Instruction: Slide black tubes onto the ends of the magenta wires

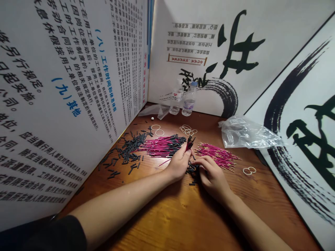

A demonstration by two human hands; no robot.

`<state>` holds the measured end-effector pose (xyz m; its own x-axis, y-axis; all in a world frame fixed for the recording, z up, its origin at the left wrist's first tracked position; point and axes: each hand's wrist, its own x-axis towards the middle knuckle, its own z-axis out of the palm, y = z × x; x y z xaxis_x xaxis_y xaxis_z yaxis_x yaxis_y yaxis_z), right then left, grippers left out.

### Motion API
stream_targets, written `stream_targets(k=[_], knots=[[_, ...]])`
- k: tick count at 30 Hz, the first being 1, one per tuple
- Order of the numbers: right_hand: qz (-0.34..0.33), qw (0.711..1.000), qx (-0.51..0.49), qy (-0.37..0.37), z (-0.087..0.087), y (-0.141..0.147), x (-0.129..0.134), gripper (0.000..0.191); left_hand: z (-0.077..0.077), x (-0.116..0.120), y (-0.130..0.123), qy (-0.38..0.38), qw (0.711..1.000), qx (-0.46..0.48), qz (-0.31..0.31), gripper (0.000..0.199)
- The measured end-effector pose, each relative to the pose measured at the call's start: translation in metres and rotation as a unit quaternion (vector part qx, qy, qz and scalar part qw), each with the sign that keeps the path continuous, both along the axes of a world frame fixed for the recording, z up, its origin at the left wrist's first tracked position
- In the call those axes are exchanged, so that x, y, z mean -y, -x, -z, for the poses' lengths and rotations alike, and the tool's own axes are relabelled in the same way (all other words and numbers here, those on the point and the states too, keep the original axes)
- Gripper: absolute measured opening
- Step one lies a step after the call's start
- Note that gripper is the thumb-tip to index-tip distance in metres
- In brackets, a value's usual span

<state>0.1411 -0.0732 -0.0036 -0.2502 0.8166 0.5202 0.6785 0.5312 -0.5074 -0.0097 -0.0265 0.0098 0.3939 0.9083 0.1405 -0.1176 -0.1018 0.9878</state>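
Observation:
My left hand is closed around a small upright bundle of thin red wire-like sticks, dark at their upper ends. Beside it, my right hand has its fingers curled and pressed together over a small pile of short black tubes. Whatever lies between those fingertips is too small to make out. Behind my left hand is a spread of red sticks with black ends. To the right lie more red sticks with light-coloured tips.
Many loose black tubes are scattered at left on the wooden table. Pale rubber-band-like rings lie at the back. Two water bottles and a clear plastic bag stand near the printed wall panels.

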Motion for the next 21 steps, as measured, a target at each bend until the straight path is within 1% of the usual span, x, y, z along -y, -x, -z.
stream_targets(k=[4, 6, 9, 11, 17, 21], knots=[[0.000, 1.000, -0.002, 0.003, -0.0002, 0.0005, -0.0002, 0.024, 0.0007, -0.0016, -0.0004, -0.057, 0.997, -0.021, -0.043, 0.022], [-0.002, 1.000, -0.004, 0.005, -0.0005, 0.0007, -0.0001, 0.024, 0.0028, -0.0025, -0.0010, -0.036, 0.999, -0.010, -0.031, 0.022], [-0.006, 1.000, -0.012, -0.001, -0.0014, 0.0013, -0.0003, 0.024, 0.0069, -0.0033, -0.0021, 0.014, 0.999, 0.027, 0.020, 0.021], [-0.001, 1.000, -0.019, -0.006, -0.0025, 0.0018, -0.0006, 0.024, 0.0090, -0.0036, -0.0026, 0.015, 0.998, 0.043, 0.034, 0.019], [0.026, 0.999, -0.035, -0.021, -0.0030, 0.0012, -0.0019, 0.022, 0.0065, -0.0026, -0.0025, 0.007, 0.999, 0.034, 0.029, 0.019], [0.031, 0.999, -0.040, -0.018, -0.0015, 0.0003, -0.0022, 0.021, 0.0032, -0.0024, -0.0007, 0.003, 1.000, 0.006, -0.004, 0.018]])
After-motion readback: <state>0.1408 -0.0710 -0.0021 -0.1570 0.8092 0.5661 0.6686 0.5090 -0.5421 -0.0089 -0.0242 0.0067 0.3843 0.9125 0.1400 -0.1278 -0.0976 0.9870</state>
